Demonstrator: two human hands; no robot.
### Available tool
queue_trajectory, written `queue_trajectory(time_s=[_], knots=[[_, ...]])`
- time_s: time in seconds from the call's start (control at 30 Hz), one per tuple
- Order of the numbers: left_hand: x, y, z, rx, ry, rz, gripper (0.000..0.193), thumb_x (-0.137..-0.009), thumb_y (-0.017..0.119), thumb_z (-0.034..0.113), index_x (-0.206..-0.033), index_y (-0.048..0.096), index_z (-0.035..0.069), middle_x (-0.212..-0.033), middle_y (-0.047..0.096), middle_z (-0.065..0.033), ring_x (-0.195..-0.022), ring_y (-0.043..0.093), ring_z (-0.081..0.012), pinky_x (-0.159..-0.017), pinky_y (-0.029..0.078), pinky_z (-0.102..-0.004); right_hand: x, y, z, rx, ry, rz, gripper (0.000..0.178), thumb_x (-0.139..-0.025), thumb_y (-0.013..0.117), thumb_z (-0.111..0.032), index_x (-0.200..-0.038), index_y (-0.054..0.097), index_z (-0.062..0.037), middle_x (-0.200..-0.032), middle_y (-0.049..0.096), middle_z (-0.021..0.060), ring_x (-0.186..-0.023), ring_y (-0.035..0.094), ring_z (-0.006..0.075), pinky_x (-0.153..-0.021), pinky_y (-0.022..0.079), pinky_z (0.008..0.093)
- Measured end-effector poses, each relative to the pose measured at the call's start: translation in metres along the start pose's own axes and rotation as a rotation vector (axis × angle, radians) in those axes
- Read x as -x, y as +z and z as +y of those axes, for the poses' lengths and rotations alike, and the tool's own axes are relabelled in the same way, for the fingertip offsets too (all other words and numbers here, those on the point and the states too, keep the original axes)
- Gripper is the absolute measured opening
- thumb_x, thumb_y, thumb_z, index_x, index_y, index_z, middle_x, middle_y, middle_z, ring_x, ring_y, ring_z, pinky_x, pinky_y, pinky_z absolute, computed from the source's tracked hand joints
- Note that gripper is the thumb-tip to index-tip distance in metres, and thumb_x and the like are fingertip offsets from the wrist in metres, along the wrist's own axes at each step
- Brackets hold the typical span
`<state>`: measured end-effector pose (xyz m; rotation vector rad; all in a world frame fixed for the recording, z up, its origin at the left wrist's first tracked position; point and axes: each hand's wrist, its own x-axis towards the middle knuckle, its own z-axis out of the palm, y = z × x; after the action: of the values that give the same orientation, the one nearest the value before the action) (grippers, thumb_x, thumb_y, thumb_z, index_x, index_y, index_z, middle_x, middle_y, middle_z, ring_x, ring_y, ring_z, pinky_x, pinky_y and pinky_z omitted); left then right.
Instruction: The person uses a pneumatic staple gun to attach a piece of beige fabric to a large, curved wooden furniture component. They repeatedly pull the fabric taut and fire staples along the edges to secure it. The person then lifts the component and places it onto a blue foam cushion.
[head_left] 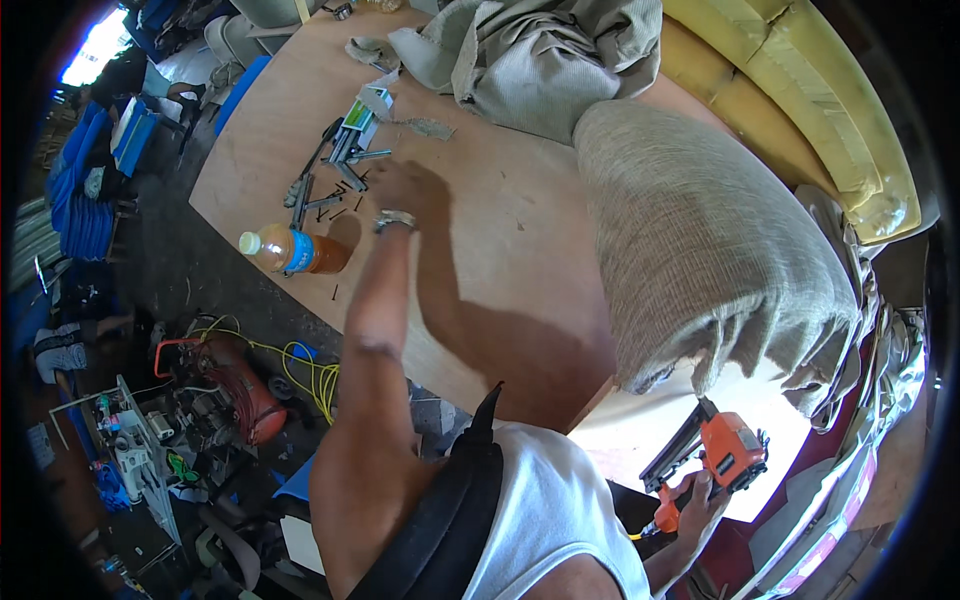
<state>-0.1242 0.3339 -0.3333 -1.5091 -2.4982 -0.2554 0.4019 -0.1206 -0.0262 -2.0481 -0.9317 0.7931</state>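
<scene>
Far left on the plywood table (500,260): a bottle (295,250) of amber drink, lying on its side, cap toward the table's left edge. Just beyond it, a scatter of staple strips (335,165) and a small box (362,110), long axes running away toward the far edge. Left hand (395,190) stretched out over the table, right beside those strips, just to their right; fingers hidden behind the back of the hand, so wide or narrow can't be told. Clearly the nearer hand to the strips. Moving right: big grey cushion (700,250) resting on the table's right side. Lower right, well apart: right hand (700,500) wrapped tight round the orange staple gun (725,450), magazine angled down-left.
</scene>
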Motion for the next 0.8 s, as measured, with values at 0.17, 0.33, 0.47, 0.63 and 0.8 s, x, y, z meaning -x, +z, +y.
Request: queue_trajectory(time_s=[0.17, 0.33, 0.47, 0.63, 0.8], knots=[[-0.047, -0.077, -0.039, 0.208, -0.130, -0.233, 0.049, -0.093, 0.058, 0.033, -0.136, 0.052, 0.008, -0.134, 0.057, -0.0164, -0.126, 0.057, -0.0320, -0.096, 0.052, -0.0484, 0.007, 0.014, -0.024, -0.146, 0.112, 0.106, 0.046, -0.098, 0.063, -0.042, -0.101, 0.054, 0.0022, -0.059, 0.054, 0.0040, -0.049, 0.054, 0.0141, -0.049, 0.046, 0.0296], [-0.071, -0.023, -0.033, 0.020, 0.535, -0.152, 0.050, -0.092, 0.055, 0.017, -0.141, 0.049, 0.008, -0.129, 0.064, -0.0198, -0.132, 0.052, -0.0337, -0.106, 0.046, -0.0467, 0.010, 0.010, -0.025, -0.120, 0.162, 0.052, 0.036, -0.098, 0.062, -0.033, -0.104, 0.056, 0.0017, -0.060, 0.055, 0.0043, -0.048, 0.054, 0.0142, -0.049, 0.046, 0.0293], [-0.073, 0.006, -0.021, -0.504, 0.805, -0.300, 0.023, -0.096, 0.054, 0.018, -0.100, 0.074, 0.007, -0.095, 0.075, -0.0156, -0.087, 0.075, -0.0275, -0.069, 0.060, -0.0425, 0.004, 0.008, -0.034, -0.069, 0.259, 0.064, 0.019, -0.093, 0.057, -0.014, -0.104, 0.060, 0.0013, -0.066, 0.059, 0.0046, -0.053, 0.057, 0.0148, -0.053, 0.049, 0.0313], [-0.048, -0.055, -0.013, -0.101, 0.554, -0.200, 0.033, -0.097, 0.058, 0.029, -0.117, 0.067, 0.005, -0.116, 0.070, -0.0161, -0.110, 0.066, -0.0328, -0.091, 0.054, -0.0418, 0.001, 0.017, -0.056, -0.027, 0.203, 0.037, 0.026, -0.091, 0.067, -0.023, -0.102, 0.060, -0.0009, -0.065, 0.061, 0.0023, -0.056, 0.060, 0.0113, -0.054, 0.050, 0.0290], [-0.062, -0.044, 0.007, 0.696, 0.438, 0.267, 0.041, -0.100, 0.052, 0.027, -0.126, 0.056, -0.005, -0.119, 0.065, -0.0216, -0.109, 0.063, -0.0351, -0.092, 0.052, -0.0459, 0.010, 0.017, -0.047, -0.118, 0.216, 0.007, 0.027, -0.093, 0.068, -0.027, -0.101, 0.060, -0.0027, -0.065, 0.060, 0.0017, -0.057, 0.060, 0.0121, -0.055, 0.050, 0.0310]])
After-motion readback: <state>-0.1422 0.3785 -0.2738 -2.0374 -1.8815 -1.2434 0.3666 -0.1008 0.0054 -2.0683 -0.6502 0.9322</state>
